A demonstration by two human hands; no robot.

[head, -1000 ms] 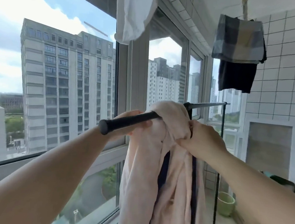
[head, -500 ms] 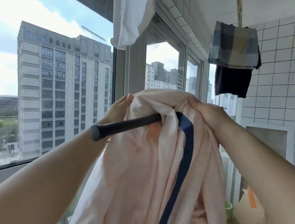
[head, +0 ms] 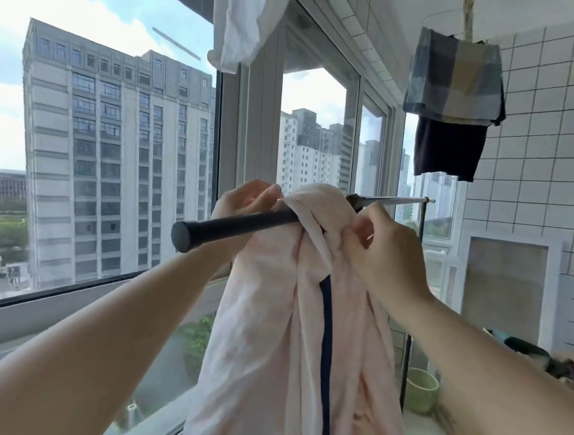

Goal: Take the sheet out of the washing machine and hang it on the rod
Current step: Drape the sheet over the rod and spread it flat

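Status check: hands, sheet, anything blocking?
Both hands grip sheet: left hand, right hand. Pink sheet draped over rod, bunched. Nothing blocking.

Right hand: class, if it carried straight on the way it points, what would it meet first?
Probably the rod under the bunched pink sheet that the right hand grips; depth is unclear from this one view.

White-tiled wall [head: 539, 175], big windows [head: 113, 135] (daylit towers outside)

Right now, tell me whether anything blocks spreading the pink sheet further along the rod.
Nothing visible does. The pale pink sheet with the navy stripe is bunched over the dark metal rod, held by both hands; beyond it the rod runs bare to its far end.
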